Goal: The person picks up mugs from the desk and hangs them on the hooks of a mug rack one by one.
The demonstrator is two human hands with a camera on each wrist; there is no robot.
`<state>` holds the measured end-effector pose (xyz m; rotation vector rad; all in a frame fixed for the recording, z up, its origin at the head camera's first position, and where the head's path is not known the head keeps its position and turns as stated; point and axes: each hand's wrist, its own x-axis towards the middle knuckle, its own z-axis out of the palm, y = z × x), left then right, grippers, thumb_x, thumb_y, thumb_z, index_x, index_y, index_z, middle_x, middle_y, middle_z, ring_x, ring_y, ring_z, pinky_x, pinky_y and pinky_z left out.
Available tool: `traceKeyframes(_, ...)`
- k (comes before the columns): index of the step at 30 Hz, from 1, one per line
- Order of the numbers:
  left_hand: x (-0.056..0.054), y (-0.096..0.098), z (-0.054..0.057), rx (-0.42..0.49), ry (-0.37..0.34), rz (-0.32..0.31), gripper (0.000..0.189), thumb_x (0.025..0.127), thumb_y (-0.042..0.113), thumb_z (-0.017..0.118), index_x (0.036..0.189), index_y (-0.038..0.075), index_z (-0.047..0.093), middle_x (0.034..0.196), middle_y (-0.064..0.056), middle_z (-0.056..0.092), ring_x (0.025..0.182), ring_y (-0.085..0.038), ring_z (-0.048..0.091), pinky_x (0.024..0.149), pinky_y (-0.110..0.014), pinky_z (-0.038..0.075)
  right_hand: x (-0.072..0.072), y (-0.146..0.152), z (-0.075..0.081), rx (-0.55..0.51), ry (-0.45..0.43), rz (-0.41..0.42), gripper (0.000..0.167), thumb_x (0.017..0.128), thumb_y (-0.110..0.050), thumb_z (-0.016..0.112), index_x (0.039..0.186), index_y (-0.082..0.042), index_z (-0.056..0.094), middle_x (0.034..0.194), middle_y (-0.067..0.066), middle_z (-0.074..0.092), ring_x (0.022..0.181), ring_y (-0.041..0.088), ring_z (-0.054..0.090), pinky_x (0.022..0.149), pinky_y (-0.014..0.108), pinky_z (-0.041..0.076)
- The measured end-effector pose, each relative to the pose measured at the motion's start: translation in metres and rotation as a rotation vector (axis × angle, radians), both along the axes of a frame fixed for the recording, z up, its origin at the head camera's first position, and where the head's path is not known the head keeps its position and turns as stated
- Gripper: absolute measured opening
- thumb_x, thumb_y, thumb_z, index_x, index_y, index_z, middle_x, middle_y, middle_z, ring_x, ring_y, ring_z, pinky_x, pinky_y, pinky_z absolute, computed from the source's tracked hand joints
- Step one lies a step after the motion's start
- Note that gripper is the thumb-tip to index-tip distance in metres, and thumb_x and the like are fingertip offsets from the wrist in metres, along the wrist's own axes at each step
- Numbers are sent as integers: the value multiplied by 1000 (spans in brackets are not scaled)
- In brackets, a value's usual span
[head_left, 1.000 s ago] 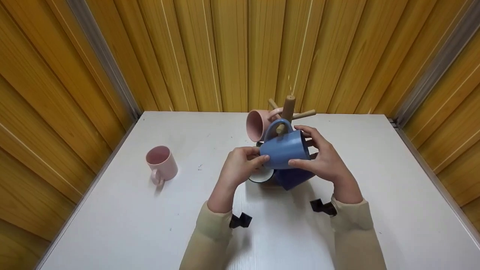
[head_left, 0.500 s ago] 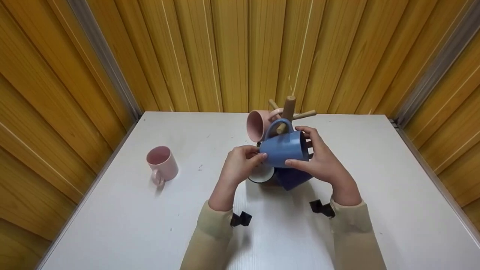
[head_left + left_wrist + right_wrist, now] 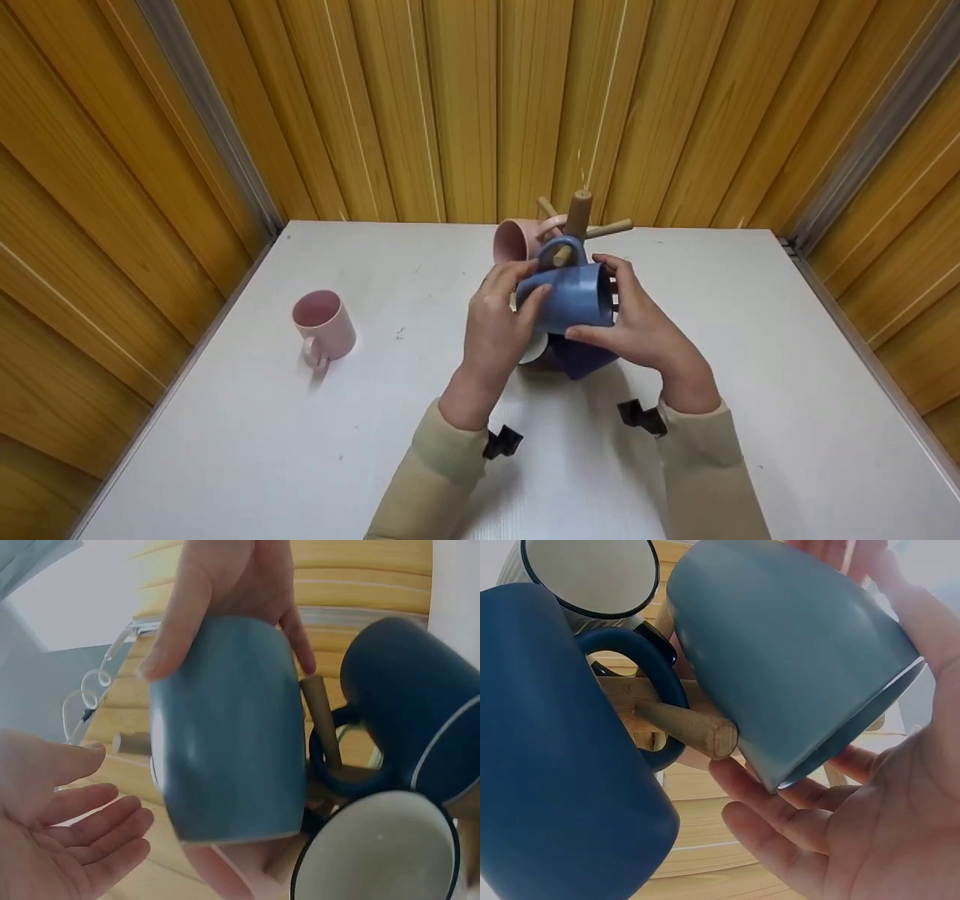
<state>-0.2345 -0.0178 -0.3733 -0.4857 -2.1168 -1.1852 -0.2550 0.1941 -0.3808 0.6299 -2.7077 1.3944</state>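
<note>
A light blue mug (image 3: 574, 300) lies sideways at the wooden mug tree (image 3: 578, 214), its handle looped around a peg. My right hand (image 3: 649, 326) holds the mug at its rim end, thumb on one side and fingers on the other. My left hand (image 3: 495, 322) is beside the base end, with fingers spread; in the left wrist view these fingers (image 3: 112, 829) stand apart from the mug. Below it hang a dark blue mug (image 3: 562, 757), its handle around a lower peg, and a white-inside mug with a black rim (image 3: 379, 855).
A pink mug (image 3: 512, 241) hangs at the back left of the tree. Another pink mug (image 3: 324, 326) stands upright on the white table (image 3: 225, 420) to the left. Bare upper pegs (image 3: 611, 229) stick out behind. Wood-look panels (image 3: 457, 112) wall the table.
My left hand has let go of the light blue mug's base and moved up and right, its fingers spreading. The right hand keeps its hold, with the mug shifted slightly.
</note>
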Motion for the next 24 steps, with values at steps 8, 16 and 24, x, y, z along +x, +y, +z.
traceKeyframes(8, -12, 22, 21, -103, 38, 8, 25, 96, 21, 73, 115, 3, 74, 113, -9, 71, 110, -17, 73, 99, -24, 57, 0, 2, 1, -4, -30, 26, 102, 87, -30, 84, 160, -10, 15, 155, 23, 35, 136, 44, 47, 107, 61, 47)
traceKeyframes(16, -21, 23, 20, -43, 78, 18, 16, 95, 17, 74, 105, 4, 76, 106, -7, 74, 102, -14, 75, 92, -19, 58, -14, 10, 4, -153, 1, -75, 67, 106, -35, 57, 159, -6, 28, 150, 23, 50, 135, 33, 54, 112, 49, 46)
traceKeyframes(24, -22, 24, 20, -20, 84, 14, 16, 94, 16, 75, 103, 3, 76, 105, -7, 73, 104, -16, 75, 95, -22, 58, -58, 11, 9, -727, -37, -205, 43, 103, -19, 63, 140, 1, 57, 108, -10, 77, 104, 2, 72, 89, 19, 58)
